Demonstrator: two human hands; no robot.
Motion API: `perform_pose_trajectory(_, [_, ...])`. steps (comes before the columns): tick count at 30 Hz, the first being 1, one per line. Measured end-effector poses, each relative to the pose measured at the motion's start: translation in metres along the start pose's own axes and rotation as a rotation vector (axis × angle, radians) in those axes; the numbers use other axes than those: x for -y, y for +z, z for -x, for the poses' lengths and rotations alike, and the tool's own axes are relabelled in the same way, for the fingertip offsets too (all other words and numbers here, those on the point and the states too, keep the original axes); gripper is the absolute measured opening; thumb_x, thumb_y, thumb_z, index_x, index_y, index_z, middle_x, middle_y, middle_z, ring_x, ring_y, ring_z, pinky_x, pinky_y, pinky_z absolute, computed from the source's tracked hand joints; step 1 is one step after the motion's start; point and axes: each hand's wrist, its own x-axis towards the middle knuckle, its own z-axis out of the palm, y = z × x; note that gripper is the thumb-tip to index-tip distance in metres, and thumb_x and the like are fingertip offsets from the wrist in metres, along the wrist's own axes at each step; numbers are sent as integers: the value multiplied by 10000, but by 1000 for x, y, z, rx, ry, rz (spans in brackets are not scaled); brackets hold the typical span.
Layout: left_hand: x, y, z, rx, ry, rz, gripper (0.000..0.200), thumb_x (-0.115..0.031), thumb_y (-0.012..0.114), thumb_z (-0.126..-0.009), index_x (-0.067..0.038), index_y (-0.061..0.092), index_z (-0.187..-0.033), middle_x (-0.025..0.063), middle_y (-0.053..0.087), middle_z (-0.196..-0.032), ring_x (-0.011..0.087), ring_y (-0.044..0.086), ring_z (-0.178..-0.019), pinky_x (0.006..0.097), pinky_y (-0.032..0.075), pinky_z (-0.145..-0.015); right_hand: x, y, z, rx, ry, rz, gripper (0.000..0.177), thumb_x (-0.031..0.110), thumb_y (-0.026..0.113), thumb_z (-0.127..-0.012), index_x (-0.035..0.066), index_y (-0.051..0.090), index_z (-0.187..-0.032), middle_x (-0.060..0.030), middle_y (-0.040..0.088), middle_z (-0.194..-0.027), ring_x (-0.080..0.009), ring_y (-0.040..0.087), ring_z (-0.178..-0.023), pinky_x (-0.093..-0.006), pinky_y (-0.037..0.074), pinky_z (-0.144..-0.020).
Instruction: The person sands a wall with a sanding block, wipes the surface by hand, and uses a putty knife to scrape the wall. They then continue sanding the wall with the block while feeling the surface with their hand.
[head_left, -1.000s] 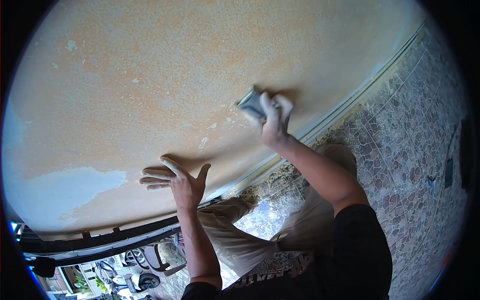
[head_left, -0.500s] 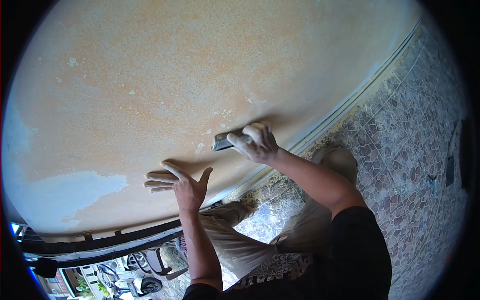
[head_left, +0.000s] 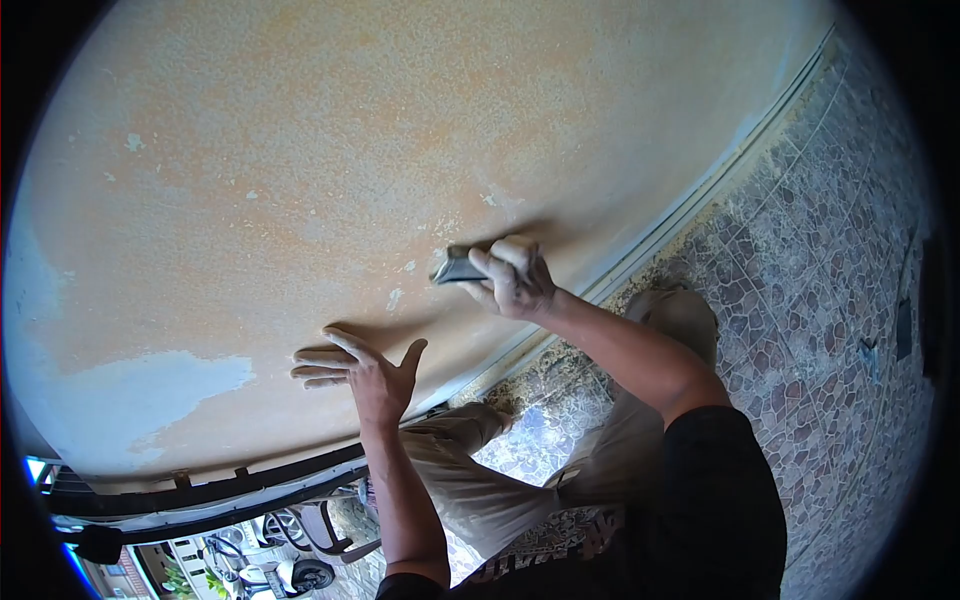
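Note:
My right hand (head_left: 515,277) is closed around a dark grey sanding block (head_left: 459,264), which lies against the worn wall (head_left: 330,130). The wall has faded orange paint with pale flaked spots, and a larger white patch (head_left: 160,395) at lower left. Pale dust coats the fingers of both hands. My left hand (head_left: 372,372) rests on the wall to the lower left of the block, fingers spread and thumb apart, holding nothing. The face of the block against the wall is hidden.
A patterned stone-tile floor (head_left: 800,330) runs along the wall's base, with pale dust and crumbs near the edge. Small bluish debris (head_left: 868,350) lies at right. A motorcycle (head_left: 270,575) and a dark chair (head_left: 325,535) stand at lower left. My legs are close to the wall.
My right hand and the sanding block have shifted slightly up the view, and the block's tilt has changed. My left hand stays in place on the wall.

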Motion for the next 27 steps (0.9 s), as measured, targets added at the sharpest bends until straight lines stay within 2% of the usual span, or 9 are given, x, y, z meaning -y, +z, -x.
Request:
perform_pose_trajectory(4, [1, 4, 4, 13, -6, -15, 1518, -766, 737, -717, 62, -263, -1503, 564, -318, -1379, 770, -296, -1246, 895, -51, -910, -56, -24, -55, -339, 563, 123, 673, 223, 724, -895, -104, 382, -1374, -265, 417, -1207, -356, 449, -1004, -493, 388, -880])
perform_pose_trajectory(7, [-7, 3, 1, -1, -26, -8, 1530, -767, 742, -710, 71, -268, -1498, 567, -311, -1380, 767, -297, -1248, 887, -52, -928, -35, -6, -30, -325, 384, 90, 664, 227, 724, -895, -89, 394, -1376, -254, 432, -1187, -343, 455, -1007, -497, 397, -877])
perform_pose_trajectory(11, [-12, 4, -1, 26, -68, 67, 1566, -763, 758, -693, 95, -295, -1474, 564, -323, -1375, 752, -298, -1264, 854, -62, -981, 18, -12, -29, 142, 31, -24, 640, 370, 779, -852, 218, 497, -1406, -44, 530, -1120, -207, 513, -977, -450, 366, -882])
perform_pose_trajectory(13, [-10, 4, 2, 17, -49, 33, 1563, -765, 755, -696, 98, -290, -1474, 567, -321, -1372, 753, -291, -1268, 858, -60, -975, -13, -22, -59, -45, 83, 30, 612, 321, 758, -890, 80, 497, -1388, -109, 503, -1119, -249, 465, -1029, -440, 390, -867])
perform_pose_trajectory(15, [-12, 4, 4, 35, -61, 12, 1560, -760, 756, -700, 101, -290, -1473, 563, -328, -1371, 753, -288, -1269, 858, -59, -977, -41, -40, -92, -277, 354, 177, 613, 286, 753, -898, 18, 481, -1377, -135, 487, -1145, -269, 459, -1026, -447, 401, -875])
perform_pose_trajectory(19, [-14, 9, 3, 33, -86, 48, 1580, -770, 764, -678, 99, -288, -1475, 563, -327, -1373, 753, -285, -1272, 855, -57, -985, -11, -10, -40, -176, 267, 50, 654, 298, 749, -904, 6, 459, -1413, -129, 486, -1149, -270, 464, -1014, -443, 400, -877])
perform_pose_trajectory(21, [-11, 8, 2, 40, -92, 70, 1589, -777, 765, -669, 102, -286, -1475, 564, -323, -1374, 753, -284, -1272, 854, -58, -988, 15, -15, -31, 82, 7, 34, 678, 353, 748, -900, 56, 464, -1439, -88, 499, -1138, -250, 478, -1003, -431, 384, -873])
perform_pose_trajectory(23, [-8, 7, 4, 69, -76, 34, 1603, -786, 766, -656, 115, -279, -1471, 568, -317, -1374, 753, -282, -1273, 850, -60, -992, 10, -16, -33, 114, -24, 88, 652, 395, 745, -893, 101, 496, -1419, -57, 508, -1134, -235, 486, -997, -422, 369, -868])
perform_pose_trajectory(27, [-8, 8, 7, 120, -45, -45, 1568, -770, 756, -687, 130, -260, -1472, 581, -297, -1371, 769, -266, -1267, 875, -64, -953, -43, -36, -92, -361, 372, 152, 588, 321, 768, -876, 114, 537, -1375, -107, 554, -1055, -279, 490, -934, -451, 372, -841])
